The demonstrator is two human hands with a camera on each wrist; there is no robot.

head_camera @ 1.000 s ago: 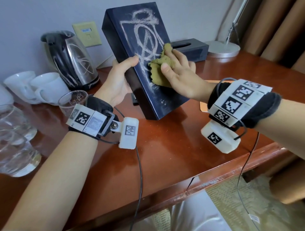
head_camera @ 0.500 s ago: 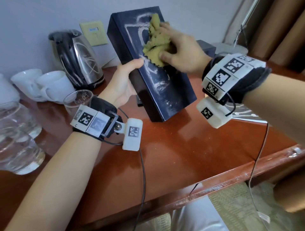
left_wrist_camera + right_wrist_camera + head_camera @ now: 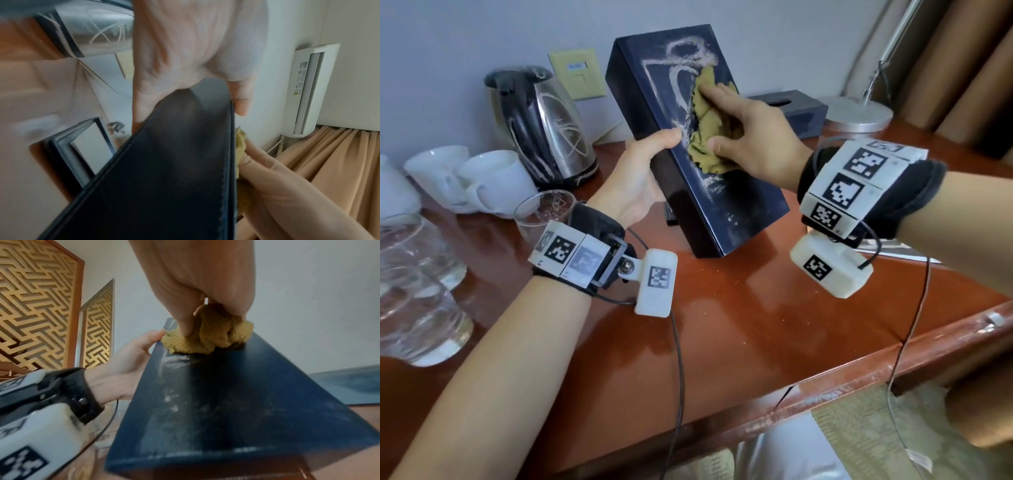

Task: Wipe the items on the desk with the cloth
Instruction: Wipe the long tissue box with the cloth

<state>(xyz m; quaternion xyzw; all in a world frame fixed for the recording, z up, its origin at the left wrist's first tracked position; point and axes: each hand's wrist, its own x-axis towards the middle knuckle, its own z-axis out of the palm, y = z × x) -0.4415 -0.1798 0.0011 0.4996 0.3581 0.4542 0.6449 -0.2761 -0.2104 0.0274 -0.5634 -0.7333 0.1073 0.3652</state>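
Bare forearms, black wrist straps (image 3: 599, 222), white blocks with black square markers (image 3: 835, 185), thin black cables (image 3: 678, 342), white camera pods below each wrist (image 3: 655, 286).

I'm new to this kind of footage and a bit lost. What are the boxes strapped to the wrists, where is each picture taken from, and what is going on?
No machine here: a person works with bare hands. The strapped boxes are small cameras with printed markers. One picture comes from a head camera looking down; the other two look along each hand from the wrist.

The left hand grips a dark box tilted on the desk. The right hand presses a yellow cloth against its face, where white smears remain.

Also on the desk: a kettle, white cups, glasses, a tissue box and a lamp base.
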